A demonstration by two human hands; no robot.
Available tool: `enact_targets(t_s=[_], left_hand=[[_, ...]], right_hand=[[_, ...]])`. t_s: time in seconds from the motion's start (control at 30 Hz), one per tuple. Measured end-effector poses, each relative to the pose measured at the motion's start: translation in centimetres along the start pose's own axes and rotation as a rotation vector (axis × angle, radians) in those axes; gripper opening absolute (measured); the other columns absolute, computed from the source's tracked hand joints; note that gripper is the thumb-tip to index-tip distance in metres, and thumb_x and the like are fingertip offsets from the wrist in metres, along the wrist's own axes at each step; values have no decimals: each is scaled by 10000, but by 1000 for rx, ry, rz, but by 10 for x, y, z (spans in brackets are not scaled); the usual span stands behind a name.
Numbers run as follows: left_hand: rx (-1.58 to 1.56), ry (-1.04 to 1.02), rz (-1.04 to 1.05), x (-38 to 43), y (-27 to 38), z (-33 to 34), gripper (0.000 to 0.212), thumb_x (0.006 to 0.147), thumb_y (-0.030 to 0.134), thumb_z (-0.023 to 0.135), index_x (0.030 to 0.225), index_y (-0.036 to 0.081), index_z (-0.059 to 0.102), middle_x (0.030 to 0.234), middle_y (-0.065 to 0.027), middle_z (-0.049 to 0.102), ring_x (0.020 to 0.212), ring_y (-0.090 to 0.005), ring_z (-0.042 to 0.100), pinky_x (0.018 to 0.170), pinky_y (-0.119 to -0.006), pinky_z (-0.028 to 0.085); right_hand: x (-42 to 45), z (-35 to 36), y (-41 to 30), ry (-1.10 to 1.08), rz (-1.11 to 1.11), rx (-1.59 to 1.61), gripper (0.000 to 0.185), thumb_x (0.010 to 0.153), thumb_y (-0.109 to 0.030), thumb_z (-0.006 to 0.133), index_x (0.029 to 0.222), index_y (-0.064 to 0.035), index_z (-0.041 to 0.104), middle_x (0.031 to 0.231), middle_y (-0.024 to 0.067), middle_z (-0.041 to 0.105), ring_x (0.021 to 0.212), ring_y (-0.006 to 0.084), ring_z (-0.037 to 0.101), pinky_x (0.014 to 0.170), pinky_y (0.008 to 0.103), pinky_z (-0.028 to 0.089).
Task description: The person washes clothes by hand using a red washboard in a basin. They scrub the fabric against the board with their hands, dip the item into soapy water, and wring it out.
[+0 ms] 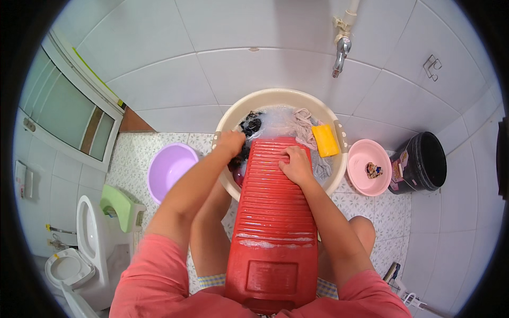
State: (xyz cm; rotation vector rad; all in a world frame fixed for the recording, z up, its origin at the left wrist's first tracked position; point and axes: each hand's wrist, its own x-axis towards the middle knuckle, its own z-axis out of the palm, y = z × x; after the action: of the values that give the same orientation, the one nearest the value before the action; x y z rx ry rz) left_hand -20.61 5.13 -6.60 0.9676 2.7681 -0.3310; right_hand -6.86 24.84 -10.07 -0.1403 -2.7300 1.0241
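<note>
A cream plastic basin [278,92] holds cloudy, sudsy water. My left hand [231,143] is over its left side, fingers curled beside wet black cloth [251,125]; whether they grip it is hidden. A red plastic washboard [274,198] leans from my lap into the basin, with foam across its lower ridges. On its upper right my right hand [296,165] rests with bent, parted fingers and nothing in them. A yellow bar of laundry soap [325,140] sits at the basin's right, over pale wet cloth [303,123]. Grey cloth [321,166] lies below the soap.
Left of the basin stands a purple basin [171,171], near a green plastic stool [119,206] and a white toilet [103,246]. To the right are a pink basin [368,153] and a black bucket [417,163]. A metal tap [341,57] juts from the tiled wall.
</note>
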Motion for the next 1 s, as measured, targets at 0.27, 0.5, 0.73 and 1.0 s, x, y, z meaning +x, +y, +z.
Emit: enact_targets(t_s=[0.27, 0.5, 0.73, 1.0], left_hand=[[-576, 734, -21, -52, -15, -152, 191, 719, 101, 600, 901, 41, 605, 737, -127, 653, 673, -285, 632, 652, -356, 498], [-1216, 759, 238, -92, 38, -233, 150, 727, 47, 575, 864, -14, 577, 710, -68, 610, 660, -111, 553, 620, -265, 468], [-1532, 583, 56, -113, 18, -164, 390, 765, -48, 440, 1142, 22, 514, 889, -72, 587, 826, -105, 542, 741, -230, 456], [-1226, 241, -66, -121, 21, -22, 472, 769, 145, 680, 1195, 27, 514, 1164, -189, 527, 1007, -233, 550, 875, -354, 453]], right_hand=[[13, -14, -50, 58, -188, 231, 819, 625, -148, 790, 1340, -85, 395, 1324, 189, 401, 1244, 364, 376, 1035, 405, 343], [47, -27, -90, -143, -14, 940, 594, 619, -163, 842, 1116, 12, 567, 1057, 117, 644, 997, 215, 591, 933, 338, 430], [-2, -36, -50, -20, 285, 1393, 461, 740, 46, 576, 1196, 4, 522, 1060, 107, 639, 934, 216, 626, 803, 322, 511], [-33, -74, -57, -157, 455, 1014, 412, 675, -12, 676, 1071, -4, 564, 932, 83, 654, 849, 169, 616, 769, 276, 480]])
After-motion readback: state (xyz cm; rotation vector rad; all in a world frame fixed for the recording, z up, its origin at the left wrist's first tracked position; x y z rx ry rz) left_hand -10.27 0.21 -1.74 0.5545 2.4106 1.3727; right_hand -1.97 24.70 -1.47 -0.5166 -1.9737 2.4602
